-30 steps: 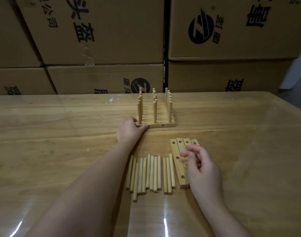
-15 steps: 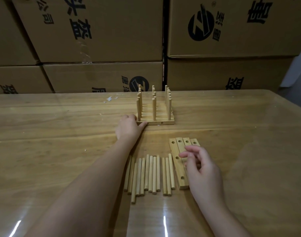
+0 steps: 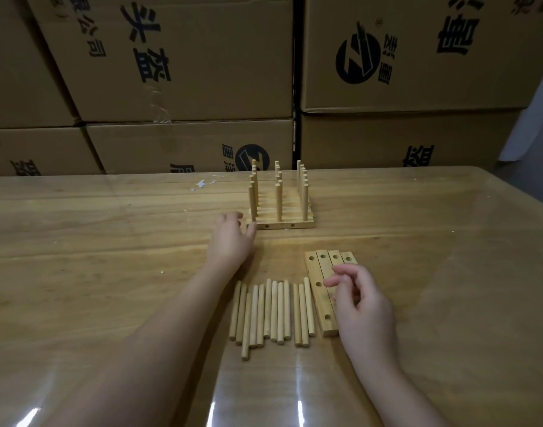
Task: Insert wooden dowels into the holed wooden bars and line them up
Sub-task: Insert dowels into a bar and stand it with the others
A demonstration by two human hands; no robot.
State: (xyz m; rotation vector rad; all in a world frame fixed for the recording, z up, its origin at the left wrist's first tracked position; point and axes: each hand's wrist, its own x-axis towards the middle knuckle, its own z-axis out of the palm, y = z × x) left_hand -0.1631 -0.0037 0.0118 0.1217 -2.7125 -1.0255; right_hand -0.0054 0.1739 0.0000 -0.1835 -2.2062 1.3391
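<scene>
Several holed wooden bars with upright dowels stand lined up as a block (image 3: 281, 211) at the table's far middle. My left hand (image 3: 231, 241) rests on the table with its thumb touching the block's front left corner. Several loose dowels (image 3: 271, 312) lie side by side in front of me. To their right lie several bare holed bars (image 3: 321, 291). My right hand (image 3: 361, 300) hovers over those bars with loosely curled fingers and holds nothing.
The wooden table (image 3: 110, 257) has a glossy clear cover. Stacked cardboard boxes (image 3: 187, 72) form a wall right behind its far edge. A small white scrap (image 3: 202, 184) lies at the back left.
Both hands have stayed nearly in place. My left thumb has shifted slightly along the block's front corner.
</scene>
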